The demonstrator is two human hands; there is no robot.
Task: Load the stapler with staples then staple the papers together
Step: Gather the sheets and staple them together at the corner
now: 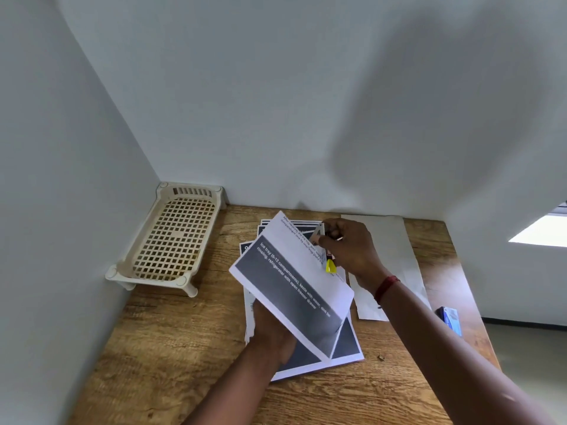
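Mid-left: cream plastic rack [171, 237] on wood table [190, 348], against the wall. Centre: L hand [273, 329] grips lower edge of lifted papers [291, 283] from beneath, fingers hidden behind the sheet. Papers are tilted up, clear of the flat stack [306, 361] on the table below. Just right: R hand [352, 253] curled tight round stapler [330, 266], yellow end showing, at the papers' upper-right edge. Can't tell if it bites the sheet. Red band [387, 288] on R wrist. White sheet [389, 237] lies behind. Far right: blue box [450, 317] nr table edge.
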